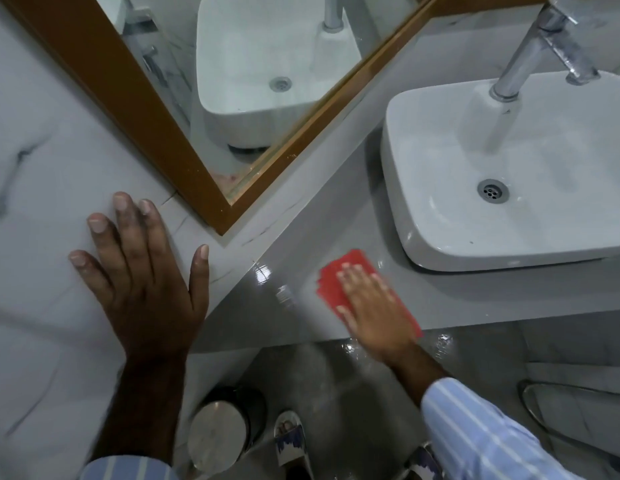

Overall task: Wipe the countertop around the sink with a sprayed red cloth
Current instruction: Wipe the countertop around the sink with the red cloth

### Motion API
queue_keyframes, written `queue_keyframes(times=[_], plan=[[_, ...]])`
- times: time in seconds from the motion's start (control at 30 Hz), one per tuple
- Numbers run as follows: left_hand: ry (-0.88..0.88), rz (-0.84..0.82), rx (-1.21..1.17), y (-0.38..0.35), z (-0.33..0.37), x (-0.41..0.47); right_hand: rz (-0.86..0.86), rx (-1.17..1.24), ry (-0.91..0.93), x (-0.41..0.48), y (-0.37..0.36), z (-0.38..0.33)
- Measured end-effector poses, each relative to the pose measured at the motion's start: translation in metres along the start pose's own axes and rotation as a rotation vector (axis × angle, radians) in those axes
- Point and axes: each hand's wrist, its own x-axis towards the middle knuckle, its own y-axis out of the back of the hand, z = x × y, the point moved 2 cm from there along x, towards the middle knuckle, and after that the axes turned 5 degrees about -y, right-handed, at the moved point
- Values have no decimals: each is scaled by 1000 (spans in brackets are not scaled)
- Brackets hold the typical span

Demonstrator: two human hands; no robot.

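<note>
Right hand: fingers extended and lying close together, pressed flat, palm down, on the red cloth; nothing is clamped, the cloth is simply pinned beneath the palm. The cloth lies spread on the grey table near its front edge, just left of the sink and close to the sink's near left corner, without touching the basin; red cloth shows ahead of the fingertips, to the left of the hand, and in a strip beside the wrist at the table's front edge. The table surface beside the cloth shines with bright reflections. Left hand: fingers spread wide apart and laid flat against the white marbled wall at the left end of the table, holding nothing; the thumb points toward the table's back left corner. Both wrists emerge from blue striped sleeves. The white rectangular sink stands on top of the table toward its right side, with a round metal drain in the basin and a chrome tap rising from its rear rim. A wood-framed mirror runs along the table's back edge and reflects the sink. Below the table's front edge lie the glossy floor, a round bin, and a sandalled foot.
</note>
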Motion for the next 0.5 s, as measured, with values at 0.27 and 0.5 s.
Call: queue_keyframes(times=[0.27,0.5], plan=[[30,-56,-104,-4,-2,-2,19,100,-449,56,2,-31],[59,-77,-337,1,10,-16,-178,-12,427,26,-1,-29]])
